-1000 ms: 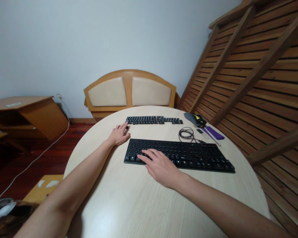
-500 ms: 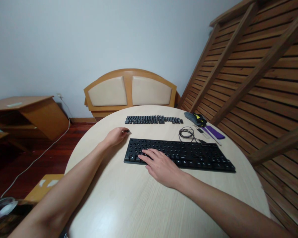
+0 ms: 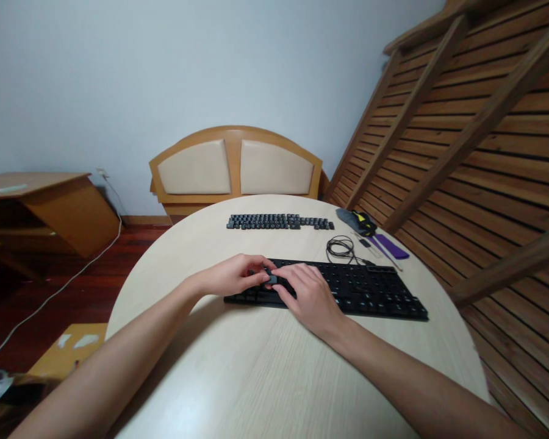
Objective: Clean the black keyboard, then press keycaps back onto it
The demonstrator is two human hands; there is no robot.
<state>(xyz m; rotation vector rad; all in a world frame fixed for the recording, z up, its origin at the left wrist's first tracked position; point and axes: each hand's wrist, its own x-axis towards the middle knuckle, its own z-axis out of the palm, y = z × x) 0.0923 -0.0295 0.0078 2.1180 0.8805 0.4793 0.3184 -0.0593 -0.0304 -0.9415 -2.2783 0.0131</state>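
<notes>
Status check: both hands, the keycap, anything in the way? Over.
Left hand pinching keycap over black keyboard. Right hand close beside it, contact unclear. Nothing seen blocking; coiled cable behind keyboard, apart from both hands.

Keyboard (image 3: pixel 370 289), keycaps (image 3: pixel 256 222), cable (image 3: pixel 329 252) on table (image 3: pixel 256 372)

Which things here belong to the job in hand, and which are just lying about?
Seemingly in the job:
small dark keycap, between left hand and right hand
black keyboard beneath
rows of loose keycaps

Apparently just lying about:
purple strip
grey bundle
coiled cable
</notes>
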